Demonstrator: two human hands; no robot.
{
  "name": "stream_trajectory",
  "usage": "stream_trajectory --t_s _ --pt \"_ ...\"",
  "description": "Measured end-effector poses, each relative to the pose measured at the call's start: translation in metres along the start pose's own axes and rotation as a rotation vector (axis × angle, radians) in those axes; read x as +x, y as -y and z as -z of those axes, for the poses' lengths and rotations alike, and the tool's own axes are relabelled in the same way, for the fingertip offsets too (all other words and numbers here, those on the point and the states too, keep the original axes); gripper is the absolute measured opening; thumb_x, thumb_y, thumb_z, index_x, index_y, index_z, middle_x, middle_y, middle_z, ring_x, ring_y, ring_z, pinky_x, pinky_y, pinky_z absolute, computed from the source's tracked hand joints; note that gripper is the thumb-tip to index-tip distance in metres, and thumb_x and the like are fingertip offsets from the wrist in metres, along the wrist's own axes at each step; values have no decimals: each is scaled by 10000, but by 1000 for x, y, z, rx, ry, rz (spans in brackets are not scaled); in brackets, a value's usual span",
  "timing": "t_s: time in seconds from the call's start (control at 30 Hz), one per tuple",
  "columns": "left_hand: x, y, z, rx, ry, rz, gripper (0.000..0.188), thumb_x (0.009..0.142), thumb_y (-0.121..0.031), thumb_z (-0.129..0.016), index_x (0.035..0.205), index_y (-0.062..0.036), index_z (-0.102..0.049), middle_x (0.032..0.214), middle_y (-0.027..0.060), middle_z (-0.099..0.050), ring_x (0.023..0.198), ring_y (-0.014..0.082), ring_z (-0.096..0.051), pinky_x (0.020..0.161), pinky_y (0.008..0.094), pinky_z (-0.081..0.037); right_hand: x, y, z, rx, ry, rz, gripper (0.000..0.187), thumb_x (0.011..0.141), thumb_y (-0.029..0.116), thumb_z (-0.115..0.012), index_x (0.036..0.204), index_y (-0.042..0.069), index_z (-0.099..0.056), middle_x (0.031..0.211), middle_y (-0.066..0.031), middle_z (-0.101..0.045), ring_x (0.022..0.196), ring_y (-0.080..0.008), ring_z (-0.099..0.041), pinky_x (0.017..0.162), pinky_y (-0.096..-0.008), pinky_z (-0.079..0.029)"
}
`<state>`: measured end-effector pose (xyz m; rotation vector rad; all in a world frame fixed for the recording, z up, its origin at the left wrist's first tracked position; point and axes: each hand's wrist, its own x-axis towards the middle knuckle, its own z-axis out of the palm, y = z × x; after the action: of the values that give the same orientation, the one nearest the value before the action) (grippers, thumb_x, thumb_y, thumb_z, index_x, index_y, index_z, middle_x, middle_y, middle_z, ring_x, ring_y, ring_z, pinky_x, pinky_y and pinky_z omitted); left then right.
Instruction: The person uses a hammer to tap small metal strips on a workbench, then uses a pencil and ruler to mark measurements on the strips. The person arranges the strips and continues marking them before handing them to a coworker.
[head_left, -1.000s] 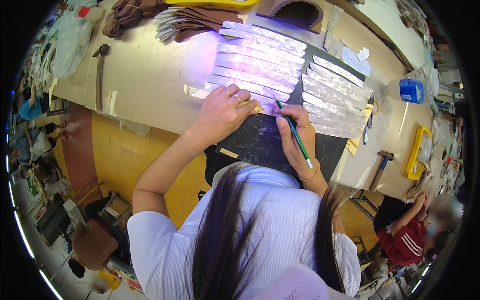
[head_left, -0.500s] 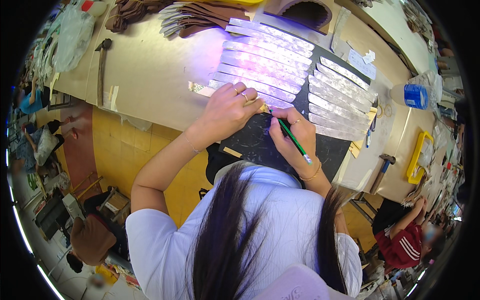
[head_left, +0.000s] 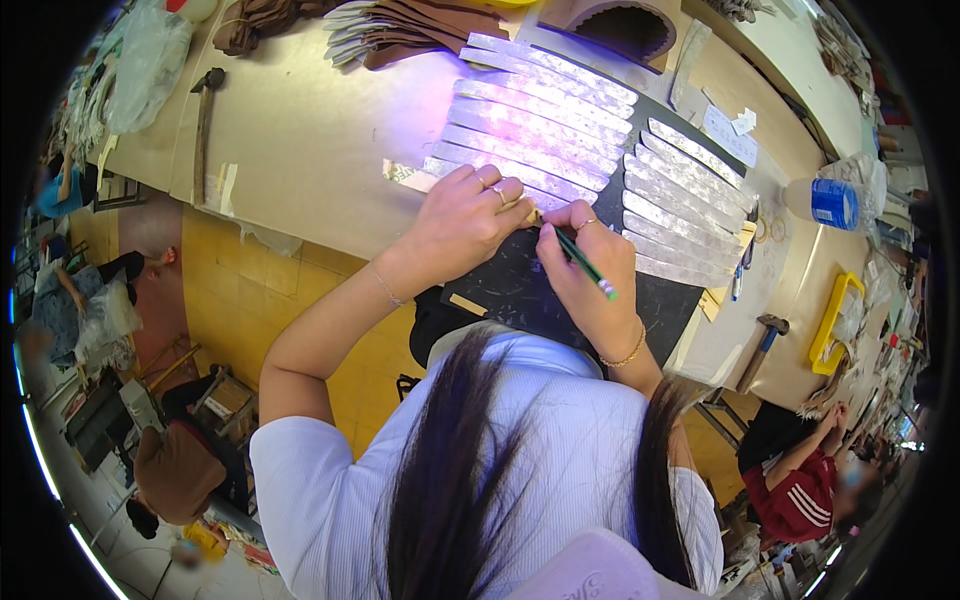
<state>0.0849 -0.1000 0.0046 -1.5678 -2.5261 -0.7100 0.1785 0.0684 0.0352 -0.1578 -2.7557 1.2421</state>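
Note:
My right hand (head_left: 597, 272) is closed around a green pencil (head_left: 590, 264) with a pale eraser end, its tip beside the fingers of my left hand. The left hand (head_left: 472, 210), fingers curled and pressed together, holds down a narrow pale strip (head_left: 408, 177) with a printed end; most of the strip is hidden under the hand. Just beyond both hands lie several long silvery strips (head_left: 540, 125) side by side, with a second fan of similar strips (head_left: 685, 205) to the right. Beneath everything is a black board (head_left: 520, 275). What the pencil tip touches is too small to make out.
Brown and grey cut pieces (head_left: 410, 35) lie at the far edge near a hollow brown form (head_left: 615, 30). One hammer (head_left: 205, 130) is at left, another hammer (head_left: 762, 350) at right. A blue-labelled jar (head_left: 833, 203) and a yellow tray (head_left: 836, 322) stand at right. Other people sit nearby.
The pencil has tilted slightly and its eraser end sits a little lower left and nearer me. My left hand stays on the strip; the whole view has shifted slightly.

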Motion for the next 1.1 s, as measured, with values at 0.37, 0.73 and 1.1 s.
stream_trajectory --t_s 0.37,0.73,1.1 --pt "4 2 5 -100 -11 82 213 788 -187 -768 992 -130 -746 898 27 -625 870 235 -601 752 368 -484 -5 -22 22 311 -211 -208 102 931 111 -659 982 25 -639 800 -101 -724 647 -134 -673 601 -285 -512" --pt "17 11 6 -140 -18 71 218 806 -231 -766 1002 -137 -755 878 28 -603 862 229 -579 762 380 -476 -14 -26 48 395 -326 -202 135 957 65 -638 1036 -43 -619 904 -132 -740 816 -127 -704 670 -239 -545" --pt "17 9 2 -137 -11 84 241 787 -167 -782 1026 -143 -767 890 27 -624 869 232 -587 770 367 -486 -17 -24 53 354 -299 -258 119 963 68 -627 1021 -35 -615 911 -127 -736 828 -137 -704 728 -245 -543"
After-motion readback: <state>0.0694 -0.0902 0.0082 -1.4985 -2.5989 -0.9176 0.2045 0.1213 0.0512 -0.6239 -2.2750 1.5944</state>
